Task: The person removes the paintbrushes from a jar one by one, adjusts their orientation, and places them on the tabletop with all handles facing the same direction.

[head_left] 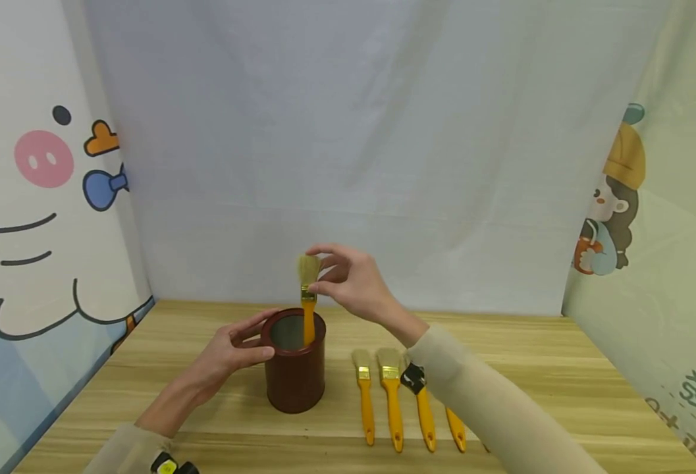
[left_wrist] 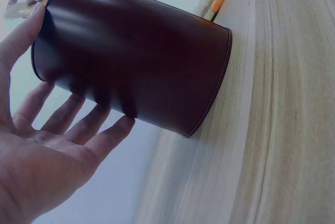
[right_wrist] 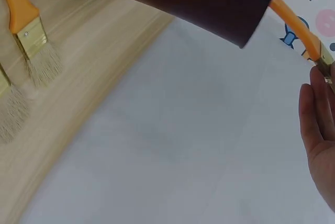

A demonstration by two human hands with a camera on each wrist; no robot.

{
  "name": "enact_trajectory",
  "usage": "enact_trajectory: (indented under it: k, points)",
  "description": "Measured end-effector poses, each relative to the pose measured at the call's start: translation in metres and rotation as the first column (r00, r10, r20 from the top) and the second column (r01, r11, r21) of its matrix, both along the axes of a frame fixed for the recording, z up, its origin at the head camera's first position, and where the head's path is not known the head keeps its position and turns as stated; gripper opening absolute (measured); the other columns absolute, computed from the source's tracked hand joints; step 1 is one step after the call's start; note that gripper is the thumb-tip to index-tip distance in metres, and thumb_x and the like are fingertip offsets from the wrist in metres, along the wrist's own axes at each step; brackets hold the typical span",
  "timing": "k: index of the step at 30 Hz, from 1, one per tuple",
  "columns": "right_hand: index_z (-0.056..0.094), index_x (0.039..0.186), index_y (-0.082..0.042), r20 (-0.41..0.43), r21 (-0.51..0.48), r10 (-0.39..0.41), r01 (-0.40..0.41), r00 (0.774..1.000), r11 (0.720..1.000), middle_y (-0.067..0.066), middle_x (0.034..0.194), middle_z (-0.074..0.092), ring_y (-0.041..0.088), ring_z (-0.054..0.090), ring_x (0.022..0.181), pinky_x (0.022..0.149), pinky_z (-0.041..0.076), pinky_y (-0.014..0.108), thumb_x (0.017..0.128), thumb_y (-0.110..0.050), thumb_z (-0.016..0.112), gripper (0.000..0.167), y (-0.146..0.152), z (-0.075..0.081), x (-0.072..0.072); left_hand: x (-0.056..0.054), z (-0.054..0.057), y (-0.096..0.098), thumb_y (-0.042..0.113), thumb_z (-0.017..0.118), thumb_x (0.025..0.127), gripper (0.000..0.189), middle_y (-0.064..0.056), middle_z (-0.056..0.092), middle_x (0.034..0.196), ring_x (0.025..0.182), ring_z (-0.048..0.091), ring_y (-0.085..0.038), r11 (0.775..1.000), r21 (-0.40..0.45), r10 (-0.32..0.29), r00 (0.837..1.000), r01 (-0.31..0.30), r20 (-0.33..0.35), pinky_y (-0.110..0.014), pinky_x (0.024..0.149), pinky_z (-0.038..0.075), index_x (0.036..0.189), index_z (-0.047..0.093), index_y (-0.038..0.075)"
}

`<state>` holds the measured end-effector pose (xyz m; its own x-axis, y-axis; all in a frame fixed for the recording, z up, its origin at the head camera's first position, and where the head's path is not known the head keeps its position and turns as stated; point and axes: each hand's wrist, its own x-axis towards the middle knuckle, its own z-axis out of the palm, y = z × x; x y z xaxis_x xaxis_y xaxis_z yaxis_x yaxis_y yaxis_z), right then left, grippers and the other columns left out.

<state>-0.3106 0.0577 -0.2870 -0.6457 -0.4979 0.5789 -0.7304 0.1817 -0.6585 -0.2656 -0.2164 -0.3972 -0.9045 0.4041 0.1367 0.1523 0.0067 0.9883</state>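
Observation:
A dark red cylindrical holder (head_left: 295, 382) stands upright on the table, open at the top. My left hand (head_left: 229, 355) holds it at the rim from the left, with the thumb on the near side and the fingers along its wall (left_wrist: 131, 56). Above the holder, my right hand (head_left: 350, 280) pinches a paintbrush (head_left: 309, 319) near its metal band, bristles up. The orange handle (right_wrist: 293, 17) points down, its lower end inside the holder's mouth. The tip of that handle is hidden by the near wall.
Right of the holder lie several more paintbrushes (head_left: 392, 401) side by side, bristles toward the back; the right sleeve (head_left: 490, 401) partly covers some. The wooden table (head_left: 205, 421) ends at a pale cloth backdrop (head_left: 353, 164). Printed cartoon sheets (head_left: 45, 276) hang at the sides.

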Motion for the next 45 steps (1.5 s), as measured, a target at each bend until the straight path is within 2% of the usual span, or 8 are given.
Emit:
enact_trajectory:
  k: [9,15,19,28,39,45]
  points:
    - [0.067,0.136,-0.002,-0.067,-0.059,-0.015,0.011,0.998,0.998,0.015,0.107,0.075,0.020,0.078,0.087,0.078,0.063,0.035,0.091,0.007,0.080,0.048,0.011,0.024,-0.001,0.000,-0.002,0.000,0.015,0.075,0.099,0.074,-0.023,0.040,0.163,0.144,0.046,-0.044,1.000,0.012,0.003,1.000,-0.003,0.012,-0.047,0.108,0.049,0.164,0.040,0.011]
    - [0.067,0.137,-0.002,-0.064,-0.086,-0.018,0.012,0.998,0.996,0.015,0.108,0.075,0.023,0.078,0.087,0.078,0.063,0.038,0.091,0.008,0.079,0.049,0.023,0.038,-0.003,0.000,-0.001,0.000,0.014,0.075,0.099,0.074,-0.023,0.041,0.162,0.144,0.047,-0.043,1.000,0.015,0.008,1.000,-0.008,0.004,-0.045,0.107,0.050,0.164,0.040,0.010]
    - [0.067,0.137,-0.001,-0.038,-0.077,-0.026,0.023,0.999,0.997,0.016,0.108,0.075,0.025,0.078,0.088,0.079,0.063,0.039,0.090,0.009,0.079,0.049,0.035,0.040,-0.004,-0.001,-0.001,0.000,0.014,0.075,0.098,0.075,-0.023,0.041,0.161,0.144,0.045,-0.044,1.000,0.014,0.009,1.000,-0.009,-0.005,-0.045,0.107,0.050,0.164,0.040,0.009]
    - [0.065,0.139,0.001,0.041,-0.025,-0.036,0.037,0.999,0.999,0.020,0.109,0.074,0.030,0.077,0.090,0.080,0.063,0.039,0.091,0.010,0.077,0.050,0.063,0.022,-0.003,0.001,-0.001,0.000,0.014,0.073,0.099,0.073,-0.023,0.041,0.161,0.144,0.046,-0.044,1.000,0.004,0.008,1.000,-0.008,-0.010,-0.046,0.108,0.049,0.164,0.040,0.011]
    - [0.066,0.140,-0.001,0.117,0.055,-0.136,0.131,0.984,0.990,0.018,0.110,0.072,0.029,0.076,0.091,0.079,0.062,0.036,0.091,0.006,0.080,0.051,0.103,-0.015,0.002,-0.001,-0.003,0.000,0.015,0.074,0.099,0.075,-0.023,0.040,0.162,0.144,0.045,-0.046,1.000,0.008,0.004,1.000,-0.004,-0.007,-0.050,0.108,0.048,0.165,0.039,0.009]
    - [0.065,0.140,0.000,0.135,0.067,-0.161,0.153,0.978,0.986,0.019,0.110,0.071,0.029,0.076,0.092,0.079,0.062,0.034,0.091,0.006,0.079,0.051,0.123,-0.031,0.005,-0.001,-0.003,-0.001,0.016,0.074,0.098,0.076,-0.023,0.041,0.162,0.144,0.044,-0.046,1.000,0.005,0.006,1.000,-0.006,-0.008,-0.051,0.108,0.048,0.165,0.038,0.008]
